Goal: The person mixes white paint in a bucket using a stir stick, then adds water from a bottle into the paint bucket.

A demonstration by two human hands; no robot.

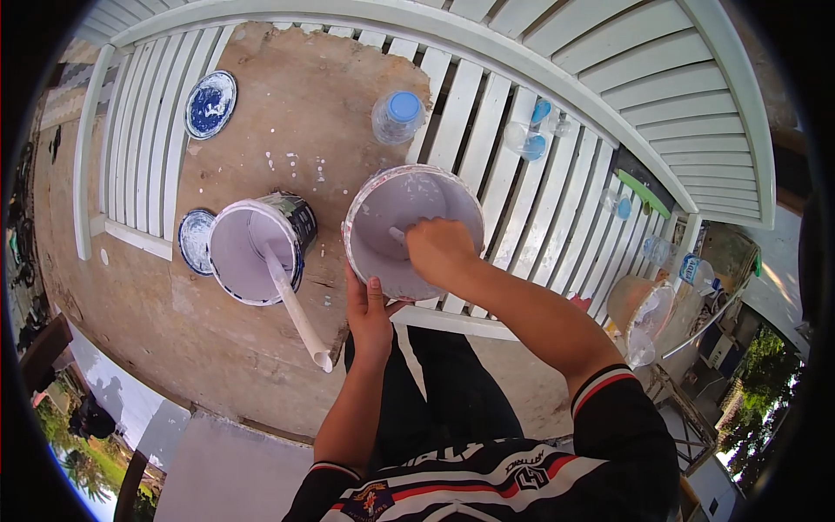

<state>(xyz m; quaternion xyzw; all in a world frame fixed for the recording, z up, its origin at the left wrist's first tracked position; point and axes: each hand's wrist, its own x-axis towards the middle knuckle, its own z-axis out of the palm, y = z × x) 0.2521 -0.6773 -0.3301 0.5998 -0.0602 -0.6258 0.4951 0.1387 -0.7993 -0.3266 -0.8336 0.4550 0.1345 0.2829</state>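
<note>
A round paint bucket point(365, 196) with a whitish inside is tilted toward me at the edge of the board. My left hand point(370, 309) grips its near left side, with the thumb up along the outer wall and the fingers partly hidden under it. Inside the bucket, my right hand point(439, 252) is closed in a fist. A pale stick-like thing point(397, 235) juts from that fist; most of it is hidden by the fingers. To the left stands a smaller paint can point(228, 261) with pale paint inside and a whitish pipe point(300, 317) leaning out over its rim.
Two paint-smeared lids point(211, 104) point(197, 242) lie left on the brown board point(287, 113). A blue-capped plastic jar point(398, 120) stands behind the bucket. Clear bottles point(526, 139) and a green-edged item point(642, 193) rest on the white slatted bench point(557, 209). A clear plastic tub point(644, 309) sits right.
</note>
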